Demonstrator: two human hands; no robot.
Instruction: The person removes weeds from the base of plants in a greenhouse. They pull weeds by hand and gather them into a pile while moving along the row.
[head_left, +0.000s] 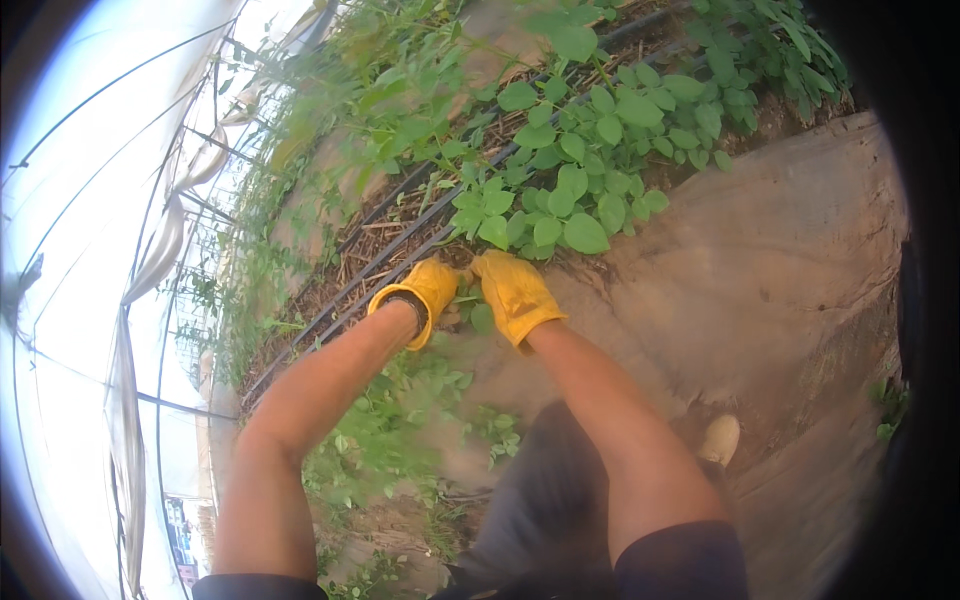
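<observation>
Yellow work gloves cover both hands, which are close together at the base of a leafy green plant. My left hand is beside the black drip irrigation lines, its fingertips pointing towards the plant's foot. Just to its right, my right hand bends inward, with a dark stain on the back of its glove. A few leaves show between the two gloves. The fingertips are hidden among stems and behind the gloves, so what they grip cannot be told.
Dry stalk mulch lies along the bed under the drip lines. Brown ground sheeting spreads at the right. More leafy plants grow below the left forearm. Greenhouse film on a metal frame stands at the left. A shoe shows at lower right.
</observation>
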